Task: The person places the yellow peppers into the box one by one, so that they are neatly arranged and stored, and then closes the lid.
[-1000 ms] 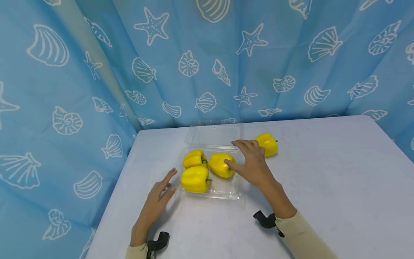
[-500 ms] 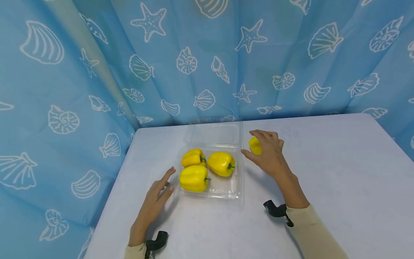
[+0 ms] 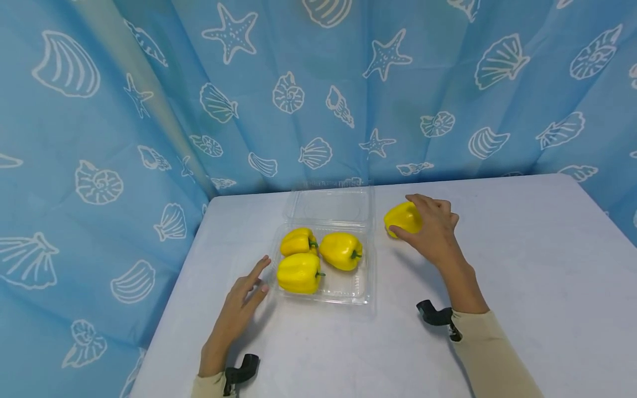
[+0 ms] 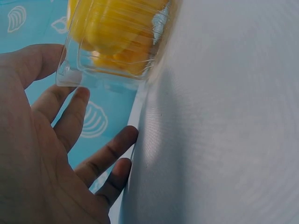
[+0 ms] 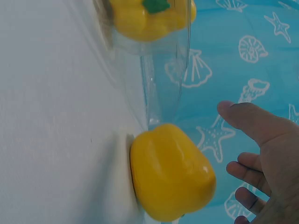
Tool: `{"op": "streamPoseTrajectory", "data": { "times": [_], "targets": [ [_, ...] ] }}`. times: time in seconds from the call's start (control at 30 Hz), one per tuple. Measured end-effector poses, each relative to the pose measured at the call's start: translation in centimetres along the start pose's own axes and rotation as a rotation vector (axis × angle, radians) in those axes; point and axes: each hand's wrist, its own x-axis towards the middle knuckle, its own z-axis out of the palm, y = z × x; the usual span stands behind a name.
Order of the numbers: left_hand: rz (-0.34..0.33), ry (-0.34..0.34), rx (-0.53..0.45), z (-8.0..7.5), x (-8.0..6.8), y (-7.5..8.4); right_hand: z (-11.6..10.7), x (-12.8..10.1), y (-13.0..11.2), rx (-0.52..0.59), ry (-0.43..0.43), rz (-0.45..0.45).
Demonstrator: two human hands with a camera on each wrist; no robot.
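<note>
A clear plastic clamshell box (image 3: pixel 343 293) lies with its lid (image 3: pixel 330 205) folded back. In its base sit three yellow bell peppers: one at the front left (image 3: pixel 299 273), one at the back left (image 3: pixel 296 242) and one on the right (image 3: pixel 340 251). At the box's left side rests my left hand (image 3: pixel 240 303), fingers spread; in the left wrist view its fingertips (image 4: pixel 83 93) are right at the rim. A fourth yellow bell pepper (image 3: pixel 402 219) lies on the table right of the lid. Over it hovers my right hand (image 3: pixel 434 232), thumb and fingers apart; the right wrist view shows a gap to this bell pepper (image 5: pixel 170 172).
A white cloth covers the table (image 3: pixel 522 265). Behind it and on the left hangs a blue curtain (image 3: pixel 318 99) with white shell and starfish prints. A black wrist mount (image 3: pixel 434 314) sticks out from each sleeve.
My right hand has moved right from over the right-hand pepper in the box to the fourth pepper on the table. My left hand stays beside the box.
</note>
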Motion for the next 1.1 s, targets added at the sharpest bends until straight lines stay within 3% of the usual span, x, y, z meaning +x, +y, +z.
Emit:
{"op": "streamPoseTrajectory", "data": {
  "times": [0.43,1.1],
  "targets": [
    [0.024,-0.002,-0.003,-0.2,0.2,0.2,-0.3,0.3,2.4,-0.010,-0.026,0.040],
    [0.002,-0.006,0.002,0.0,0.0,0.1,0.5,0.5,4.2,0.012,-0.091,0.059]
  ]
}}
